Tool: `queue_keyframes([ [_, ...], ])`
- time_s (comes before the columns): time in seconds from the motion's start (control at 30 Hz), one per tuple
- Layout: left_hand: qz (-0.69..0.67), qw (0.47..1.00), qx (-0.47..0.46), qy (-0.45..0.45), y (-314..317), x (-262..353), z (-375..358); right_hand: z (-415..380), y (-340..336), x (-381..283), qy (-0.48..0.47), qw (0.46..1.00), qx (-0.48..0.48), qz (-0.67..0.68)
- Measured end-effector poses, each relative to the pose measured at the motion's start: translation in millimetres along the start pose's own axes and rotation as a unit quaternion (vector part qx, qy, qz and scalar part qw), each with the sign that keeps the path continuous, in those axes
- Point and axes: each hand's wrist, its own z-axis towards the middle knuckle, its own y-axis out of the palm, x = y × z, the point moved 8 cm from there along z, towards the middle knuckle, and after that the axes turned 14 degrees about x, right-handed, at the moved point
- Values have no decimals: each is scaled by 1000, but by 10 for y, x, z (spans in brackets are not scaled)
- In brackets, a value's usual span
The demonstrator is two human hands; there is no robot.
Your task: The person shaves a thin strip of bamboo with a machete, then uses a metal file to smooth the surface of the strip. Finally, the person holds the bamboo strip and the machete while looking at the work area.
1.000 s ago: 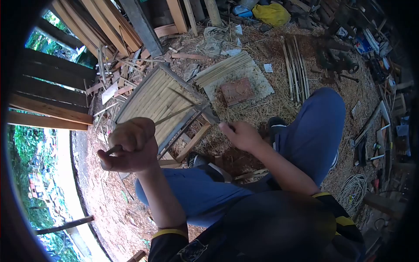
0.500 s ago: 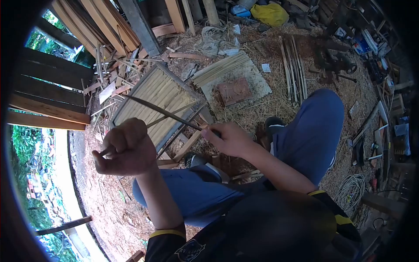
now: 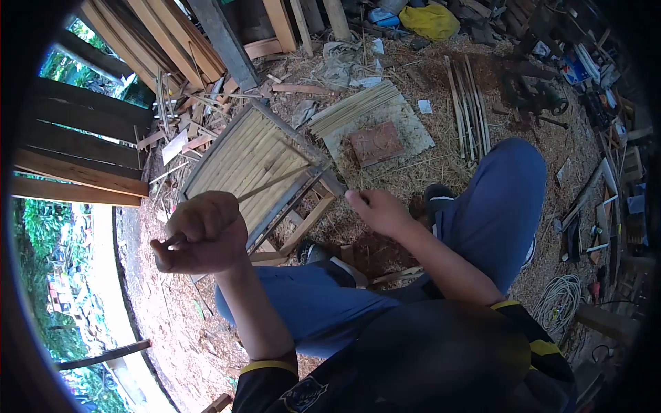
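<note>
My left hand (image 3: pixel 203 234) is closed around a thin bamboo or wood strip (image 3: pixel 275 182). The strip slants up and right from the fist, and a short end pokes out near the thumb. To its right, my right hand (image 3: pixel 382 215) is closed with the thumb on top. A small dark bit shows between its thumb and fingers, but I cannot make out what it is. Beyond both hands lies a framed panel (image 3: pixel 241 148) of pale slats in a grey frame, tilted on the floor.
A pale board (image 3: pixel 413 141) carries a bundle of thin strips (image 3: pixel 354 107) and a reddish block (image 3: pixel 375 143). Several long sticks (image 3: pixel 468 107) lie to its right. Coiled cable (image 3: pixel 556 299) is at the right. Planks (image 3: pixel 158 41) lean at upper left. Shavings cover the floor.
The long dark blade that my right hand held across the strip no longer shows. That hand has moved a little right. My left hand stays nearly in place with the strip.
</note>
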Motion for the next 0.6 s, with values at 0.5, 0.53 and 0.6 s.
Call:
queue_keyframes([
  [0.5,55,995,-83,18,158,-47,-71,-264,-33,-430,-81,994,8,79],
  [0.53,45,995,-88,11,102,-35,-66,-149,-4,-247,-38,997,-2,67],
  [0.6,37,996,-70,27,93,-13,-31,-90,-4,-170,-8,998,0,56],
])
